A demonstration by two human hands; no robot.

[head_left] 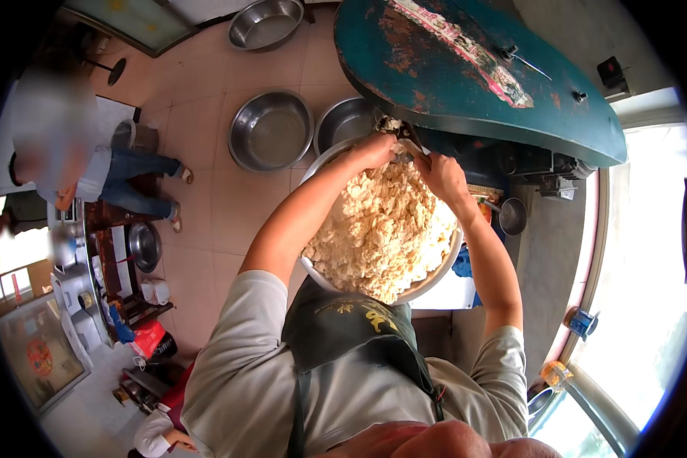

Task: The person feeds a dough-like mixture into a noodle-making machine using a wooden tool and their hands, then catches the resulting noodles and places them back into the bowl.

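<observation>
Dough (385,225) lies just bodyward of left grip (377,150) and right grip (444,177), both holds unclear.

Co-worker's head (52,95) blurred; basin (345,124) partly behind bowl (456,250); grip of right fingers (430,165) unclear.

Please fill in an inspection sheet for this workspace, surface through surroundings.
Surface: tiled floor; what bears the large basin is unclear.
Job's things: the basin, heaped with crumbly pale dough; green machine with worn paint beyond it.
Clutter: metal bowls on the floor ahead; red bag at left.
Hands: left hand and right hand close together at the basin's far side; exact grips unclear.
Cables: nothing clearly seen.
Surroundings: person in jeans at left; bright window at right.
</observation>
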